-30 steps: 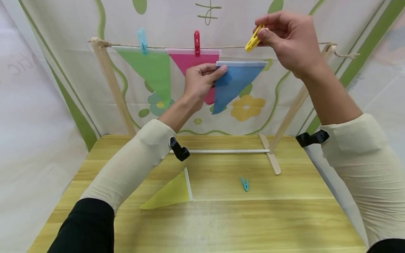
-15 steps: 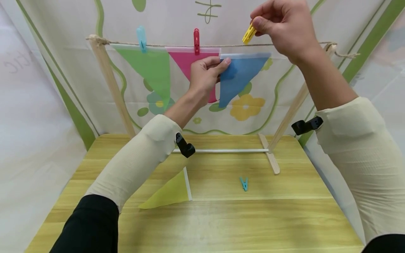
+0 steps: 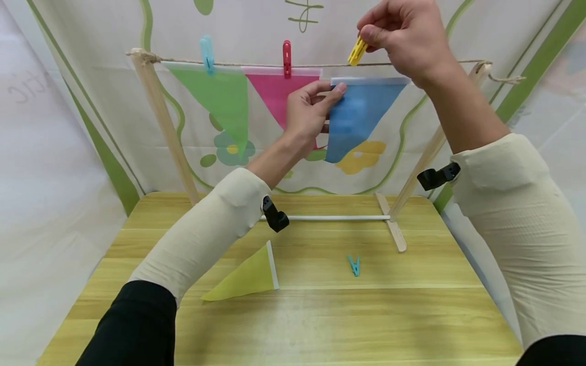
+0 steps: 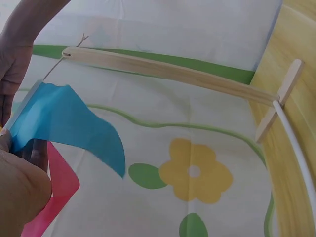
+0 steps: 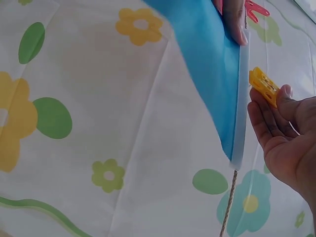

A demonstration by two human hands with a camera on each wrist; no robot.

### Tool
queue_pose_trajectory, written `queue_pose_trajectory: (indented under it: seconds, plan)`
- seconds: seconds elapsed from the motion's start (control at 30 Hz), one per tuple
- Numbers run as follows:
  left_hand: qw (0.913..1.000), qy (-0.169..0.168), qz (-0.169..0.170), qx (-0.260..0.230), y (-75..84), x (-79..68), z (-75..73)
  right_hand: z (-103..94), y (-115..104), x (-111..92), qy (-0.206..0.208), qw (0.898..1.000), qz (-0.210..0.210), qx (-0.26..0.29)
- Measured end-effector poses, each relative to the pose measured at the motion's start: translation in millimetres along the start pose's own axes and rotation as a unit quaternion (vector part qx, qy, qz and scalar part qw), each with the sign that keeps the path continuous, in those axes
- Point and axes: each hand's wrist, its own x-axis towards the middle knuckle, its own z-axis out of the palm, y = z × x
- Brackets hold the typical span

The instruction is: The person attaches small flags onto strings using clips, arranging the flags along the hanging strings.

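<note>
My left hand [image 3: 309, 112] pinches the upper left corner of a blue triangular pennant [image 3: 363, 112], whose white top edge lies just below the twine [image 3: 389, 64]. Above the twine, my right hand [image 3: 407, 38] pinches a yellow clothespin [image 3: 357, 51], which points down toward the pennant's edge. In the right wrist view the clothespin [image 5: 264, 88] is close beside the white edge; whether they touch I cannot tell. To the left, a green pennant [image 3: 220, 94] hangs under a light blue clothespin [image 3: 207, 54], and a pink pennant [image 3: 274, 91] under a red clothespin [image 3: 287, 59], partly behind my left hand.
Two wooden posts [image 3: 165, 122] hold the twine, with a white rod [image 3: 339, 218] low between them. On the wooden table [image 3: 320, 325] lie a yellow pennant [image 3: 249, 274] and a small blue clothespin [image 3: 354, 266]. A flower-printed cloth [image 3: 114, 101] hangs behind.
My left hand has carried the blue pennant right and up toward the twine. My right hand has risen and shifted slightly left with the yellow clothespin.
</note>
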Motion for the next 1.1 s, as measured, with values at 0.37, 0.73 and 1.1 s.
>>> queue_pose_trajectory:
  seconds: [0.37, 0.73, 1.1]
  plan:
    - [0.9998, 0.001, 0.021, -0.003, -7.7, -5.3, 5.7, 1.4, 1.2, 0.1, 0.005, 1.000, 0.005, -0.008]
    - [0.9961, 0.075, 0.043, 0.019, 3.9, 6.6, -0.6, 4.2, -1.4, 4.5, -0.010, 1.000, 0.013, 0.009]
    - [0.9957, 0.090, 0.007, 0.021, 8.1, 11.7, -3.6, 9.4, -2.1, 3.6, -0.028, 0.998, 0.026, -0.049]
